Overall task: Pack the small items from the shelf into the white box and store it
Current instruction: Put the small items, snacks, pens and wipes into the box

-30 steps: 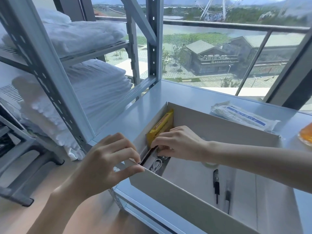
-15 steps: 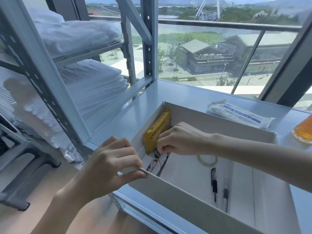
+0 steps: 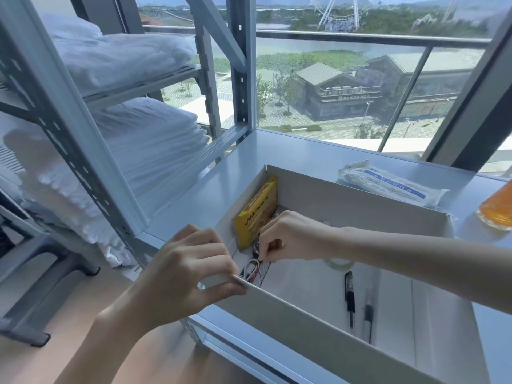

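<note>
1. Head view: the white box [image 3: 304,322], an open-topped carton with plain matte walls, sits at the near left corner of the metal shelf [image 3: 291,151].
2. The left hand [image 3: 188,273] pinches the box's near left corner rim between thumb and curled fingers.
3. The right hand [image 3: 291,236], inside by the left wall, pinches a small round metallic item [image 3: 257,246] beside an upright yellow packet [image 3: 257,209].
4. 2 pens [image 3: 349,295] lie on the box floor.

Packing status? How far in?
Done: yellow packet, tape ring and two pens are in the white box. In hand: right hand pinches a small item at the box's left end; left hand grips its corner. Left: wrapped packet and orange item sit on the shelf; box not stored.
</note>
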Demonstrator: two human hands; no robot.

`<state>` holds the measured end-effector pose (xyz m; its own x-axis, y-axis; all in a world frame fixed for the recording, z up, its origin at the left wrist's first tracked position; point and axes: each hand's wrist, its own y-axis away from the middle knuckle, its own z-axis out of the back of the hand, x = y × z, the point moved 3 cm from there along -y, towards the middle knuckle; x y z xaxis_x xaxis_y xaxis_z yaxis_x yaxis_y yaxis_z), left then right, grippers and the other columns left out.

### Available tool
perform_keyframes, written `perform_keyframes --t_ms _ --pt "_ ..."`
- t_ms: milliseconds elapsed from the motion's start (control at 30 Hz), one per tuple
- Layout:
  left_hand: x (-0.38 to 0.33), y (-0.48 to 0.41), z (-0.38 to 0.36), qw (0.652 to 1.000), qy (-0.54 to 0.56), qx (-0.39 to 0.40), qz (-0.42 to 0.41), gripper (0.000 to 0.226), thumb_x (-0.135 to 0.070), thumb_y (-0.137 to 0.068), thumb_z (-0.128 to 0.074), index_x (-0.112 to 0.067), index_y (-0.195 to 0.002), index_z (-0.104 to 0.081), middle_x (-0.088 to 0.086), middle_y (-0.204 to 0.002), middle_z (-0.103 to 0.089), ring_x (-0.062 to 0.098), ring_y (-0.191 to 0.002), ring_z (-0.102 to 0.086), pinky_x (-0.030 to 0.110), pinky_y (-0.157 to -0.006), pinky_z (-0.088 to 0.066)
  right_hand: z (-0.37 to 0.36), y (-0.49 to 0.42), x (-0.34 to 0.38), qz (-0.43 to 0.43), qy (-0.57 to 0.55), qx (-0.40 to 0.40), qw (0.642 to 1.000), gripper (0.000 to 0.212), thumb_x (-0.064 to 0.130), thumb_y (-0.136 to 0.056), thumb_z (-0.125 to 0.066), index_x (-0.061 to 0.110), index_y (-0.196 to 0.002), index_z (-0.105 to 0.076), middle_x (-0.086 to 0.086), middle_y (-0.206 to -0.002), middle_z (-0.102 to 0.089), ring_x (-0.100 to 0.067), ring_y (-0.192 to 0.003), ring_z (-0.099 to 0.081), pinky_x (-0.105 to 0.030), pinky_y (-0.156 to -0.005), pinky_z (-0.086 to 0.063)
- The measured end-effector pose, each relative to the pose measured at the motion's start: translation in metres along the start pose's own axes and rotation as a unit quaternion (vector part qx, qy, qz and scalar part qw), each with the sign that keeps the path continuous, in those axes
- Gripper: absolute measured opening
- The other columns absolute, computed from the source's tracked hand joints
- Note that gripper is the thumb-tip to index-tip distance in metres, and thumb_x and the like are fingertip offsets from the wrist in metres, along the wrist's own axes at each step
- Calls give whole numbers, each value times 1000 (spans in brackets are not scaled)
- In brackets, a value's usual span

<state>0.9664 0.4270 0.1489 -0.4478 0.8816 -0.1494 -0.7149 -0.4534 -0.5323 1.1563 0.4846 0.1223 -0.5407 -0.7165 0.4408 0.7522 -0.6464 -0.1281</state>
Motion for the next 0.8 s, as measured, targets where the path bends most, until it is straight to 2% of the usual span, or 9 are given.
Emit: perform_keyframes --t_ms 67,200,300,433,567,667,733,800 --pt "-2 -3 -1 1000 13 12 -3 30 -48 -87 -60 -23 -71 -66 -18 -71 -57 6 -75 -51 24 -71 -38 5 1 0 -2 -24 13 1000 6 12 -75 -74 14 -81 -74 4 -76 -69 0 -63 -56 -26 -66 -51" --pt "-3 -10 0 998 46 40 0 38 -54 -90 -50 -24 -74 -65 -20 -75 -57 2 -80 -49 25 -71 -40 19 6 2 -9 -24 16 1000 19 14 -76 -75 13 -95 -74 3 -102 -70 3 -73 -60 -9 -69 -45" --pt "0 -22 1 996 71 54 6 47 -57 -94 -34 -26 -78 -65 -21 -80 -59 2 -84 -52 28 -71 -42 40 19 4 -35 35 7 999 23 24 -78 -73 20 -101 -72 9 -108 -69 -3 -74 -63 -18 -73 -49" --pt "3 -57 -2 996 66 57 -11 44 -56 -95 -33 -29 -81 -65 -22 -81 -60 0 -87 -52 29 -71 -44 73 60 8 -69 134 -26 988 17 28 -85 -66 23 -100 -71 10 -100 -69 1 -76 -63 -24 -68 -52" --pt "-21 -96 -19 992 59 107 -39 45 -64 -93 -27 -36 -94 -61 -24 -90 -58 -5 -90 -51 23 -75 -41 102 134 10 -129 143 -140 971 21 34 -89 -56 21 -96 -71 9 -95 -70 -6 -81 -66 -31 -69 -54" --pt "-63 -111 -40 982 79 151 -85 54 -72 -89 -20 -39 -108 -59 -26 -100 -59 -5 -92 -53 21 -75 -43 106 195 17 -181 116 -193 957 26 38 -89 -54 20 -94 -72 9 -95 -70 -2 -88 -63 -28 -76 -52" --pt "-92 -115 -54 973 92 171 -121 56 -73 -88 -19 -40 -108 -59 -26 -98 -60 -6 -89 -55 18 -71 -47 96 225 22 -194 109 -175 959 25 36 -90 -56 18 -96 -71 8 -101 -69 -3 -102 -59 -26 -86 -49" --pt "-119 -118 -67 968 95 176 -154 51 -73 -87 -21 -42 -100 -60 -26 -89 -62 -9 -81 -55 10 -63 -45 82 244 25 -196 113 -144 963 28 37 -89 -56 19 -108 -67 6 -118 -64 -4 -121 -48 -24 -100 -41"
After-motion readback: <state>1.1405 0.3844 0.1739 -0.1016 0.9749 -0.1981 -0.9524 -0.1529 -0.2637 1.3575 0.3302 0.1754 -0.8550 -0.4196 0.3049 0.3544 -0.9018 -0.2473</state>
